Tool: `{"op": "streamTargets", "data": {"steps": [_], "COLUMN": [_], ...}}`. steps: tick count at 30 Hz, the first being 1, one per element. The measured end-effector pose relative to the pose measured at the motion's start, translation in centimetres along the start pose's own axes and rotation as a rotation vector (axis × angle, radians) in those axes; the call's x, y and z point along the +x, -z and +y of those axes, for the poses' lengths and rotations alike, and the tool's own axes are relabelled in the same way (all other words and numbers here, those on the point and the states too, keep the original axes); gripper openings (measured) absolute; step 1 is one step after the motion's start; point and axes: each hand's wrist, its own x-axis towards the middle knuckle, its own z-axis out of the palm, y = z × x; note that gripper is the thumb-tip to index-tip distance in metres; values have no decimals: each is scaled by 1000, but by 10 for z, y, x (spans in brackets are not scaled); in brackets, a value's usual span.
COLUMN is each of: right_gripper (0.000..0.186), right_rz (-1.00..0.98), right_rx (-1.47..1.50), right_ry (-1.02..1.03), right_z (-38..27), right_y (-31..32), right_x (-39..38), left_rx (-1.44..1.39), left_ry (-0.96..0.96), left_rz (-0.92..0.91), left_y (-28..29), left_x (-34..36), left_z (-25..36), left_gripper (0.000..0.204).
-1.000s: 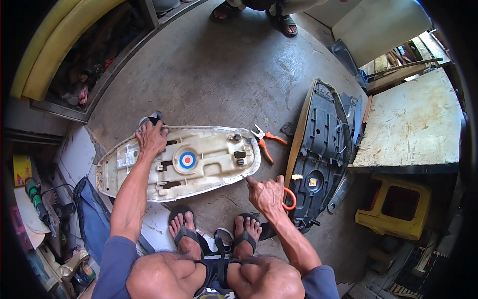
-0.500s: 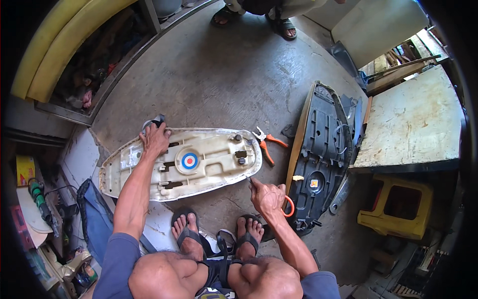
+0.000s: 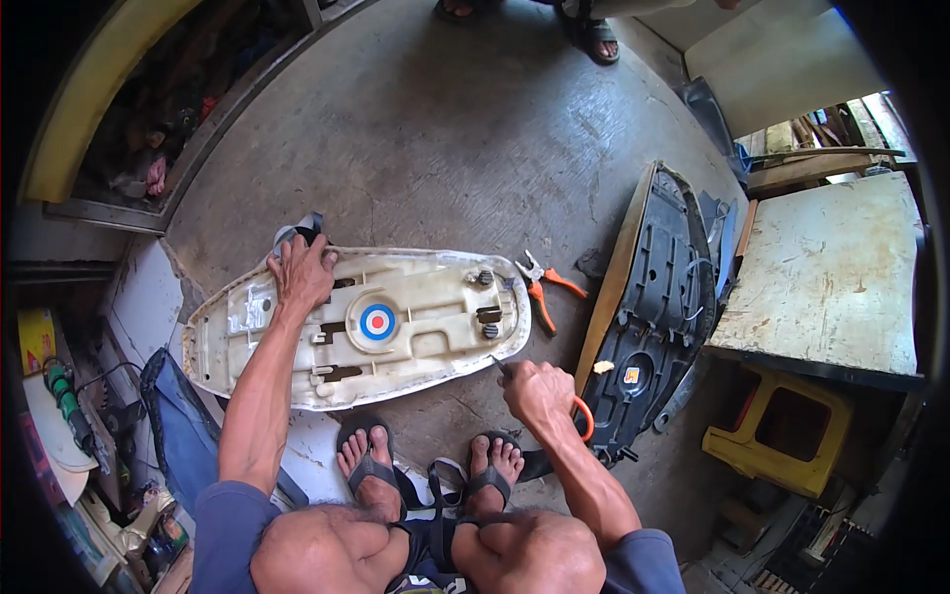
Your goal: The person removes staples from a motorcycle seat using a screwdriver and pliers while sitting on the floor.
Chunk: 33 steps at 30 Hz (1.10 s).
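A long off-white plastic motorcycle seat base (image 3: 426, 287) lies underside up on the floor before me, with a round blue, white and red sticker on it. My left hand (image 3: 302, 272) lies across its left part, fingers extended toward the far edge, beside a grey and black strap-like piece (image 3: 300, 230). Near the seat's lower right edge, my right hand (image 3: 542, 394) is closed round a tool with an orange looped handle (image 3: 584, 420). Its thin tip points at the seat's rim; its kind is mostly hidden. Orange-handled pliers (image 3: 546, 289) lie with handles spread just right of the seat.
A second seat with a black underside (image 3: 648, 307) lies further right. Beyond it are a worn whitish board (image 3: 816, 272) and a yellow frame (image 3: 777, 421). Another person's sandalled foot (image 3: 599, 42) is at the far side. Blue material (image 3: 178, 416) and a green power tool (image 3: 67, 396) are at left.
The view has shifted slightly. My right hand keeps the orange-handled tool by the seat's rim, its fingers now turned more over the handle. My left hand stays on the seat.
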Motion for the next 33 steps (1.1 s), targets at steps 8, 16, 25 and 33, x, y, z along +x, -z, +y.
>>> {"op": "streamTargets", "data": {"steps": [8, 16, 25, 33], "right_gripper": [41, 28, 34, 34], "right_rz": [-37, 145, 24, 168], "right_rx": [956, 78, 337, 277], "right_ry": [-158, 52, -137, -22], "right_z": [28, 6, -2, -8], "right_y": [-88, -8, -40, -22], "right_x": [2, -21, -4, -6], "left_rx": [-12, -21, -17, -3], "left_ry": [-19, -6, -6, 28], "left_rz": [14, 54, 32, 2], "left_y": [4, 8, -6, 5], "left_x": [6, 5, 6, 4], "left_z": [6, 8, -2, -2], "left_gripper": [39, 36, 37, 41]}}
